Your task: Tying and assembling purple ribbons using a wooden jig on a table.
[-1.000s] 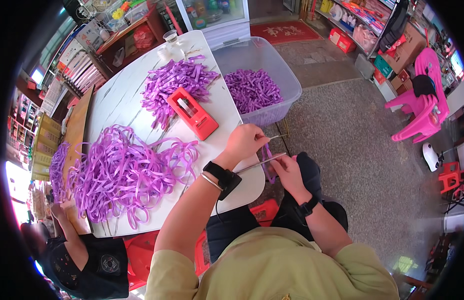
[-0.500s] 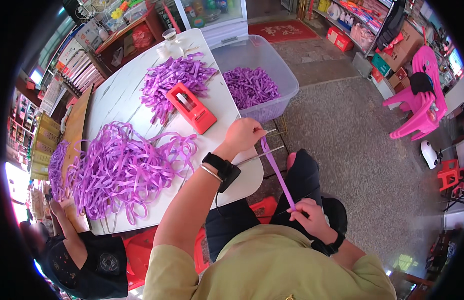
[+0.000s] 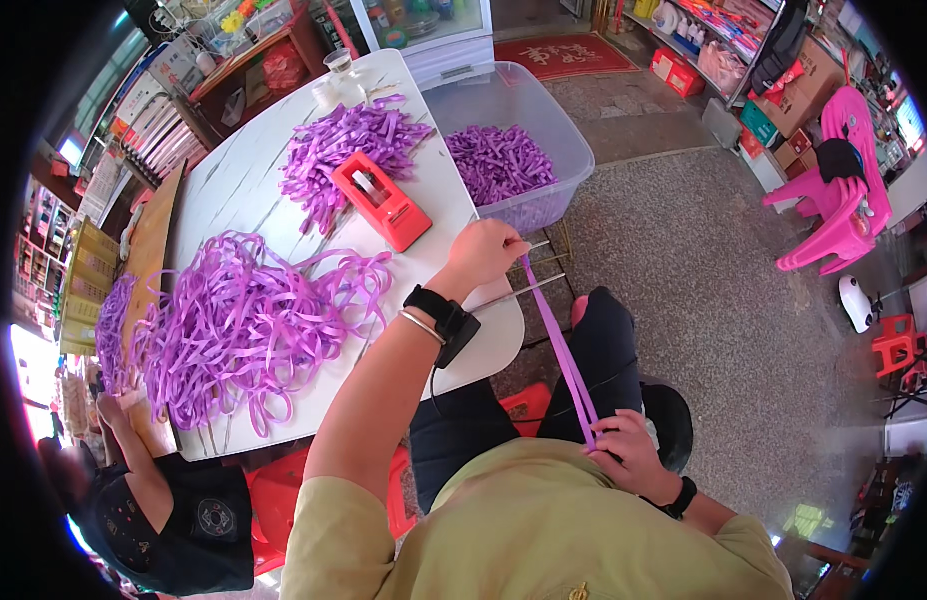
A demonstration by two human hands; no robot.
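Past the table edge (image 3: 514, 346), ribbon (image 3: 551, 326) between both hands (image 3: 486, 250) (image 3: 631, 450)

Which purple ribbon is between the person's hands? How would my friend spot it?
Find the big white table with dark veins, then its rounded corner by the dark trousers. Just off that corner, a narrow, flat purple ribbon runs between the left hand and the right hand. It's stretched straight, unlike the curly purple ribbons heaped on the table.

I see an olive-green short-sleeved shirt (image 3: 543, 525) with a small gold emblem (image 3: 580, 592), dark trousers (image 3: 605, 345), a boxy black strapped device (image 3: 457, 332) and thin silver bangle (image 3: 422, 327) around the left wrist (image 3: 446, 287), a black wristband (image 3: 681, 496) around the right.
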